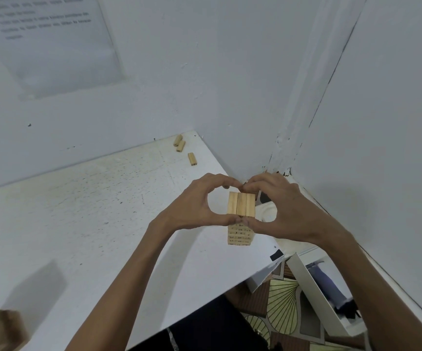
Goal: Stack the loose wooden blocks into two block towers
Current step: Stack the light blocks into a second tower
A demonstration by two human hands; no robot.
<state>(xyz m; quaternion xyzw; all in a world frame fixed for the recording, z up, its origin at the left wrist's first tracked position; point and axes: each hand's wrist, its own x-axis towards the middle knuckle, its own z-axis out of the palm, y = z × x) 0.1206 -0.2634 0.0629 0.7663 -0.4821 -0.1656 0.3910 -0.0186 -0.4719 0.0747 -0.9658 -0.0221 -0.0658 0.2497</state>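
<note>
One tower [240, 235] is pinched at its three-block top by left hand [197, 206] and right hand [285, 209]. Three loose blocks [180, 146] are seen at the table [78, 198] corner.

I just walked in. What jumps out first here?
The left hand and right hand pinch the top layer of a pale wooden block tower near the right edge of the white table. Three loose pale wooden blocks lie at its far corner.

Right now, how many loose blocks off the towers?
3 loose blocks at the far corner of the table: two together by the wall, one slightly nearer. Others may be hidden.
</note>
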